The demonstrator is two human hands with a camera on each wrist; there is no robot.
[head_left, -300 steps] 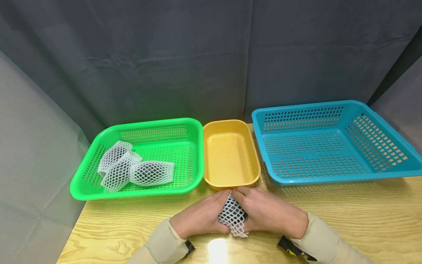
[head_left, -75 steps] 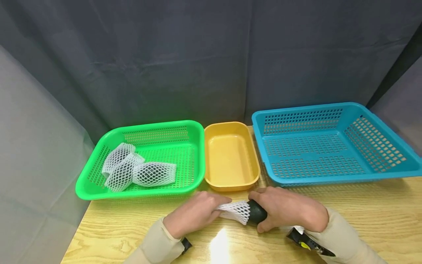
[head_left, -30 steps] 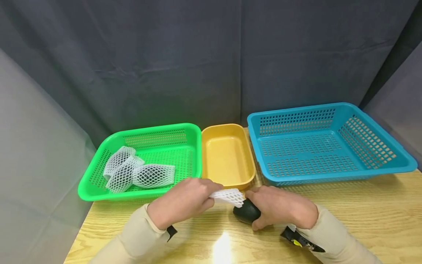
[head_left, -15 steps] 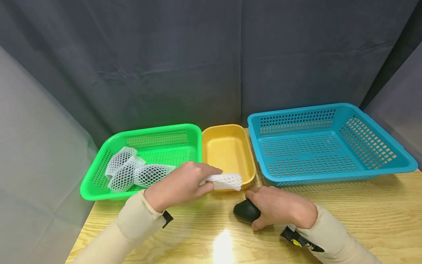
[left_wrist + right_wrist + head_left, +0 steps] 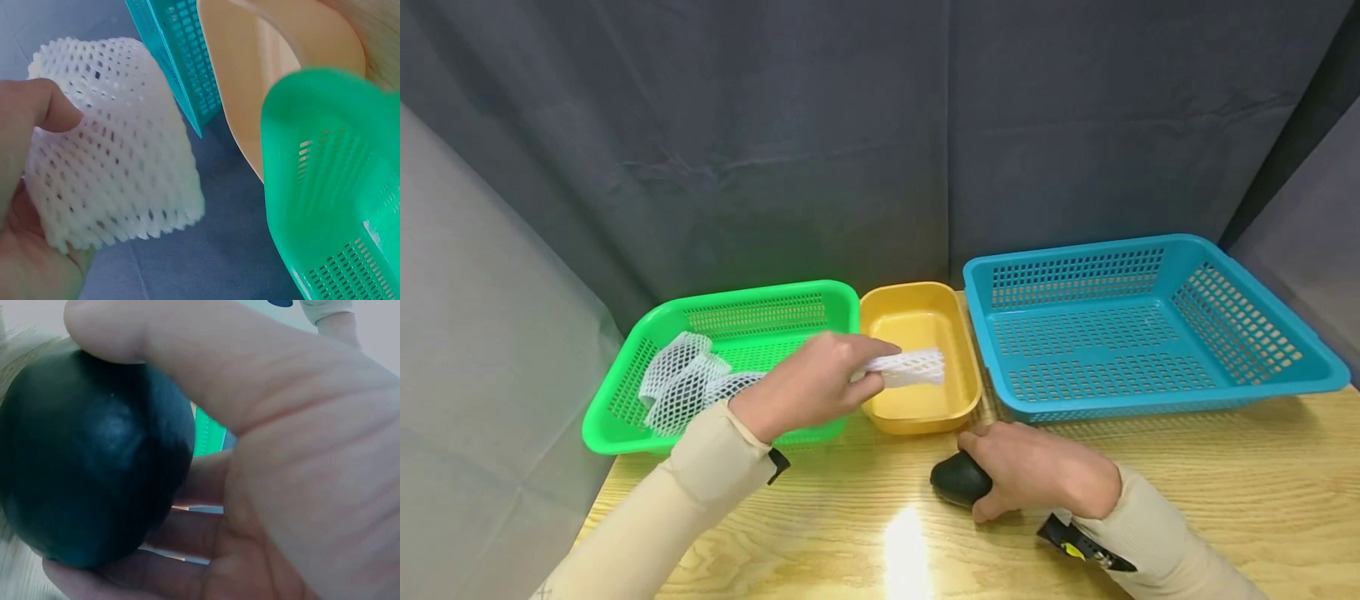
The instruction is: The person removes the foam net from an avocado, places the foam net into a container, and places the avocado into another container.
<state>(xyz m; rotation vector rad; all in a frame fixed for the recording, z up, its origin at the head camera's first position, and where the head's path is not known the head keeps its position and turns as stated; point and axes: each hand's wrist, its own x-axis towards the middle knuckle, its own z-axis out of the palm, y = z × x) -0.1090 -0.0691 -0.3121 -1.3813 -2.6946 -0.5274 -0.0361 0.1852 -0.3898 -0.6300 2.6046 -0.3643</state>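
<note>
My left hand (image 5: 816, 383) pinches an empty white foam net sleeve (image 5: 916, 367) between thumb and fingers, over the yellow tray (image 5: 917, 421). The left wrist view shows the flattened foam net sleeve (image 5: 119, 144) with the thumb on its face. On the table in front of the tray, my right hand (image 5: 1037, 471) grips a dark green avocado (image 5: 958, 479), bare of any net. Thumb and fingers curl round the avocado (image 5: 94, 456) in the right wrist view. Several dark fruits in white foam nets (image 5: 673, 392) lie in the green basket (image 5: 715, 297), partly hidden by my left arm.
To the right of the tray stands a large blue basket (image 5: 1093, 333) with nothing in it. The green basket and the yellow tray stand side by side on the wooden table (image 5: 842, 525). Behind them hangs a dark grey curtain (image 5: 775, 142).
Ten seconds ago both hands held the netted avocado. The net was pulled off leftward; my left hand then carried it up over the yellow tray. The right hand stays on the avocado.
</note>
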